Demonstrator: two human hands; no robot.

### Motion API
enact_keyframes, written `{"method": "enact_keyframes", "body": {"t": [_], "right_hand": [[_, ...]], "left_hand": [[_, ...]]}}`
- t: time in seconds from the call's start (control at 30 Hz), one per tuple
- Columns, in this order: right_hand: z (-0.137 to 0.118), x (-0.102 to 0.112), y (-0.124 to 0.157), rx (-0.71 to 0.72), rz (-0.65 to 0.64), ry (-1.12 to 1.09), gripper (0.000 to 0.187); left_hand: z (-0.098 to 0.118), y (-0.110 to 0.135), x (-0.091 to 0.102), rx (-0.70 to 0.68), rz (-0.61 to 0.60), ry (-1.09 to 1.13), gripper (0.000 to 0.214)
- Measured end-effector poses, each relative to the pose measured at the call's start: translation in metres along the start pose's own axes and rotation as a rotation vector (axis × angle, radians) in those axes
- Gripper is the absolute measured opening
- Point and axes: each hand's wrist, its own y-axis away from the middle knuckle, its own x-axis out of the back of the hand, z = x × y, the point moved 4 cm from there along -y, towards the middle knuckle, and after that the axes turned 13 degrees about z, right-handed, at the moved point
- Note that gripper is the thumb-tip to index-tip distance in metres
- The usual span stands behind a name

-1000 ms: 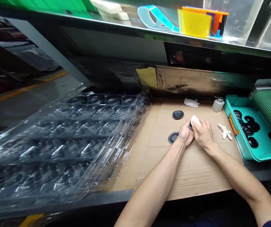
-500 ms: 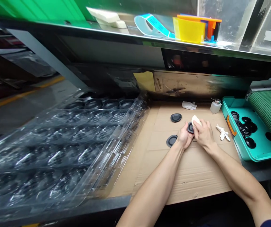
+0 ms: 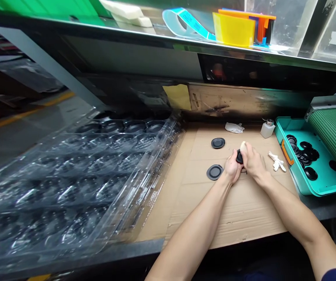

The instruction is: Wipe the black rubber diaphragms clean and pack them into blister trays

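The surface (image 3: 97,249) is covered with flattened cardboard (image 3: 238,214), on which two black discs (image 3: 217,143) are laid well apart, with a crumpled white cloth (image 3: 234,127) and a small bottle (image 3: 267,129) behind them. A white glove (image 3: 276,161) is placed at the right, near a teal tray (image 3: 317,190), and stacked clear trays (image 3: 68,183) are laid along the left.

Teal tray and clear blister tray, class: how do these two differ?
The teal tray is opaque and holds loose black discs; the clear blister tray is transparent, with moulded rows of round pockets. The teal tray is far smaller than the clear blister tray. The teal tray sits right of the cardboard sheet, the clear blister tray left. Both are plastic.
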Motion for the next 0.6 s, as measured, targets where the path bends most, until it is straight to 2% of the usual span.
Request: {"method": "enact_keyframes", "body": {"t": [0.07, 0.2, 0.3, 0.43, 0.6], "right_hand": [[-0.003, 0.001, -0.002, -0.014, -0.003, 0.100, 0.050], [-0.008, 0.000, 0.003, 0.059, -0.070, 0.189, 0.051], [-0.005, 0.001, 0.005, 0.012, -0.052, 0.232, 0.052], [-0.002, 0.000, 0.007, 0.036, -0.080, 0.199, 0.052], [0.007, -0.001, 0.007, 0.014, -0.019, 0.084, 0.052]], "left_hand": [[-0.001, 0.000, 0.000, -0.005, 0.023, -0.010, 0.037], [0.000, -0.001, -0.001, 0.001, 0.025, 0.010, 0.036], [0.003, -0.003, -0.001, -0.005, 0.047, 0.011, 0.036], [0.006, -0.002, -0.001, 0.078, 0.063, 0.052, 0.038], [0.011, 0.004, -0.005, 0.107, 0.076, 0.072, 0.039]]}}
